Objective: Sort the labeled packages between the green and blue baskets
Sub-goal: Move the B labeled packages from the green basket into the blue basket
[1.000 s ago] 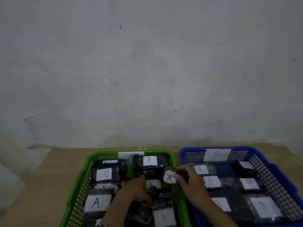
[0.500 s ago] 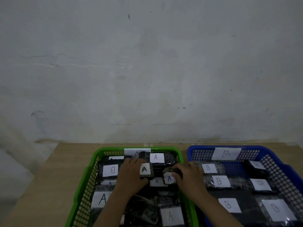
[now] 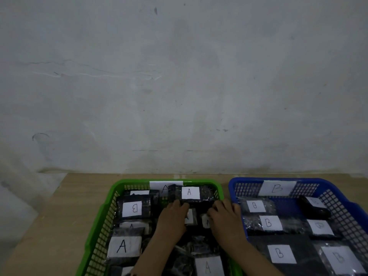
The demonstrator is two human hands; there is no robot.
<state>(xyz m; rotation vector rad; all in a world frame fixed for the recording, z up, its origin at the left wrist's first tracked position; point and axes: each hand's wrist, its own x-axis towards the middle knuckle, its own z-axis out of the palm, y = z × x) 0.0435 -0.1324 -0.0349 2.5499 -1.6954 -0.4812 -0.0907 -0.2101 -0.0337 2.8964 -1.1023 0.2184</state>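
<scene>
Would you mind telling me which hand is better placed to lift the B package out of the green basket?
Left: it sits right beside the B package, while the right hand lies nearer the blue basket.

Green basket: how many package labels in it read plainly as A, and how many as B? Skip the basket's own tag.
A labels: 3
B labels: 1
Total: 4 readable; the other labels there are partly covered.
</scene>
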